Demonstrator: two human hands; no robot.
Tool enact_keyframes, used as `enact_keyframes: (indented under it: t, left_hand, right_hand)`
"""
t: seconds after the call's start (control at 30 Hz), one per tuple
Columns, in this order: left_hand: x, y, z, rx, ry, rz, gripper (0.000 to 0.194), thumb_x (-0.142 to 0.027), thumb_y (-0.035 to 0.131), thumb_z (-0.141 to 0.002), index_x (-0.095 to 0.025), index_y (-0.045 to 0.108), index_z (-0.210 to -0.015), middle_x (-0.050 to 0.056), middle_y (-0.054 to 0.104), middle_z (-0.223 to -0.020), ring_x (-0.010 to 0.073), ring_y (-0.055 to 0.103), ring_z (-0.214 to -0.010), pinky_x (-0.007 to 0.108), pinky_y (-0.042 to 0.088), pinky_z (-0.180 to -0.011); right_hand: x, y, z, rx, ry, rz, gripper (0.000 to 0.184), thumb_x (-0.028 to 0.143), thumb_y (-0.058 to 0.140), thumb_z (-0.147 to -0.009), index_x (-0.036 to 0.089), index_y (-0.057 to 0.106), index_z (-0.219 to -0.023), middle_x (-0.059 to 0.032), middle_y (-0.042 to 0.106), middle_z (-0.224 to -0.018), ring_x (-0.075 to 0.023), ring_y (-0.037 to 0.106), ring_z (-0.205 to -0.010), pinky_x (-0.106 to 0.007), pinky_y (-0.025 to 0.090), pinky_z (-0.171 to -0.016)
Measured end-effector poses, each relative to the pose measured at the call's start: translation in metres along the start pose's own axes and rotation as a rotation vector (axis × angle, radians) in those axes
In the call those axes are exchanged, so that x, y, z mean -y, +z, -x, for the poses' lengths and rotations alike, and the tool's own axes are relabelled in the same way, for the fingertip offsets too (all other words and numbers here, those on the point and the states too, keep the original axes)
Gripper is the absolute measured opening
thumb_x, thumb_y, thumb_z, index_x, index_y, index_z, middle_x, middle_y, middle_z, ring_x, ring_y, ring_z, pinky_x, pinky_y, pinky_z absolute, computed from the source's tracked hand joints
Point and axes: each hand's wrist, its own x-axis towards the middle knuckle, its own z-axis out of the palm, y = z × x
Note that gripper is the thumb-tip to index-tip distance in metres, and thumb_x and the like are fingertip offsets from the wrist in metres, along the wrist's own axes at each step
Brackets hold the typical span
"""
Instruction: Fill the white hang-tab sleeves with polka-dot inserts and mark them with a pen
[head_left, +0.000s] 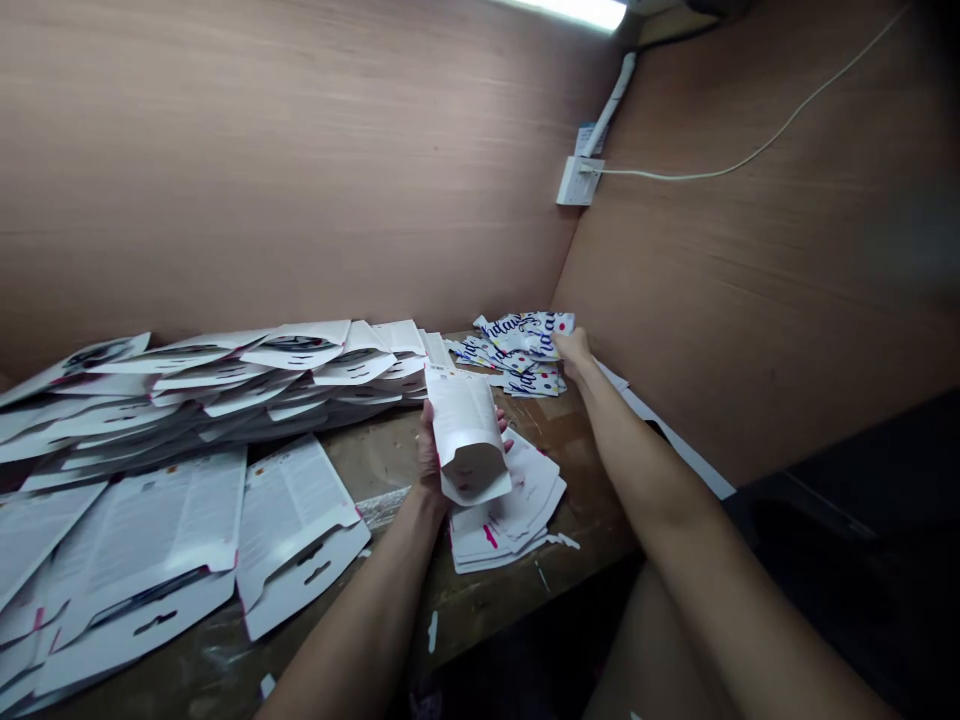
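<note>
My left hand [433, 462] is closed around a white card sleeve [469, 435], held upright and bowed open above a small stack of white cards [517, 510] on the wooden bench. My right hand [574, 352] reaches to the far corner and grips the edge of a pile of white printed packets [521, 350] with blue lettering and coloured dots. Its fingers are curled on the top packet.
Long overlapping rows of flat white card blanks [225, 375] cover the left and back of the bench [390, 460]. More blanks [172, 540] lie at the near left. Plywood walls enclose the corner, with a socket and cable [579, 180] on the right wall.
</note>
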Motion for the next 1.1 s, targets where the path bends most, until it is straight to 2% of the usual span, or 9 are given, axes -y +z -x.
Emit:
enact_keyframes:
  t: [0.17, 0.27, 0.37, 0.63, 0.7, 0.8, 0.9, 1.0, 1.1]
  left_hand:
    - [0.008, 0.012, 0.001, -0.058, 0.082, -0.021, 0.104, -0.089, 0.052, -0.087, -0.011, 0.048, -0.156, 0.023, 0.071, -0.134, 0.0414, 0.069, -0.124, 0.068, 0.05, -0.11]
    - [0.016, 0.025, 0.004, -0.091, 0.134, -0.036, 0.098, -0.088, 0.051, -0.088, -0.014, 0.053, -0.151, 0.02, 0.074, -0.127, 0.0424, 0.07, -0.121, 0.07, 0.052, -0.107]
    - [0.025, 0.035, 0.009, -0.109, 0.119, -0.047, 0.097, -0.087, 0.053, -0.087, -0.011, 0.056, -0.147, 0.021, 0.076, -0.122, 0.0413, 0.074, -0.113, 0.069, 0.055, -0.102]
    - [0.042, 0.046, 0.013, -0.105, 0.099, -0.027, 0.08, -0.077, 0.059, -0.088, -0.013, 0.063, -0.136, 0.018, 0.078, -0.112, 0.0383, 0.076, -0.107, 0.061, 0.06, -0.098]
    - [0.041, 0.045, 0.013, -0.109, 0.128, -0.006, 0.076, -0.076, 0.059, -0.088, -0.014, 0.064, -0.132, 0.018, 0.078, -0.11, 0.0378, 0.076, -0.106, 0.06, 0.06, -0.098]
    - [0.041, 0.042, 0.014, -0.099, 0.174, 0.022, 0.076, -0.078, 0.059, -0.086, -0.014, 0.067, -0.126, 0.018, 0.078, -0.106, 0.0386, 0.076, -0.105, 0.059, 0.06, -0.097]
    - [0.047, 0.037, 0.013, -0.073, 0.132, 0.007, 0.077, -0.078, 0.061, -0.084, -0.013, 0.068, -0.124, 0.018, 0.078, -0.103, 0.0386, 0.076, -0.102, 0.058, 0.06, -0.095]
    - [0.054, 0.033, 0.006, -0.048, 0.097, -0.046, 0.076, -0.077, 0.067, -0.082, -0.013, 0.069, -0.122, 0.018, 0.077, -0.102, 0.0377, 0.074, -0.101, 0.053, 0.059, -0.094]
    - [0.047, 0.024, -0.001, -0.095, 0.242, -0.161, 0.06, -0.069, 0.073, -0.084, -0.019, 0.07, -0.117, 0.015, 0.075, -0.105, 0.0346, 0.071, -0.108, 0.048, 0.056, -0.096]
  right_hand:
    - [0.04, -0.043, 0.121, 0.084, -0.212, 0.062, 0.028, 0.034, 0.066, -0.099, 0.014, 0.072, -0.119, -0.0141, 0.078, -0.118, -0.0252, 0.075, -0.106, -0.04, 0.059, -0.098]
    - [0.052, -0.064, 0.214, 0.39, -0.746, 0.183, 0.043, 0.02, 0.063, -0.1, 0.02, 0.064, -0.143, -0.0158, 0.073, -0.135, -0.0304, 0.071, -0.126, -0.045, 0.058, -0.108]
    - [0.057, -0.065, 0.268, 0.504, -0.953, 0.431, 0.054, 0.01, 0.054, -0.102, 0.013, 0.054, -0.155, -0.0199, 0.069, -0.143, -0.0313, 0.064, -0.136, -0.047, 0.054, -0.114]
    - [0.071, -0.032, 0.267, 0.464, -0.661, 0.861, 0.043, 0.009, 0.042, -0.103, 0.011, 0.068, -0.137, -0.0194, 0.076, -0.114, -0.0297, 0.074, -0.103, -0.042, 0.061, -0.094]
    - [0.074, -0.025, 0.276, 0.393, -0.643, 0.857, 0.042, 0.012, 0.043, -0.104, 0.011, 0.063, -0.141, -0.02, 0.074, -0.118, -0.0308, 0.071, -0.108, -0.043, 0.059, -0.096]
    - [0.071, -0.019, 0.301, 0.231, -0.663, 0.756, 0.049, 0.031, 0.052, -0.108, 0.013, 0.05, -0.153, -0.0236, 0.065, -0.137, -0.037, 0.062, -0.13, -0.054, 0.052, -0.108]
    - [0.059, -0.016, 0.309, 0.321, -0.658, 0.686, 0.056, 0.053, 0.055, -0.105, 0.013, 0.056, -0.146, -0.0246, 0.069, -0.129, -0.0405, 0.066, -0.12, -0.057, 0.053, -0.103]
    - [0.053, -0.014, 0.286, 0.35, -0.56, 0.624, 0.05, 0.056, 0.042, -0.109, 0.014, 0.068, -0.117, -0.0184, 0.073, -0.091, -0.0345, 0.07, -0.082, -0.048, 0.057, -0.078]
    - [0.076, 0.006, 0.247, 0.15, -0.485, 0.521, 0.042, 0.049, 0.04, -0.111, 0.018, 0.067, -0.106, -0.0131, 0.07, -0.082, -0.0293, 0.065, -0.072, -0.041, 0.052, -0.07]
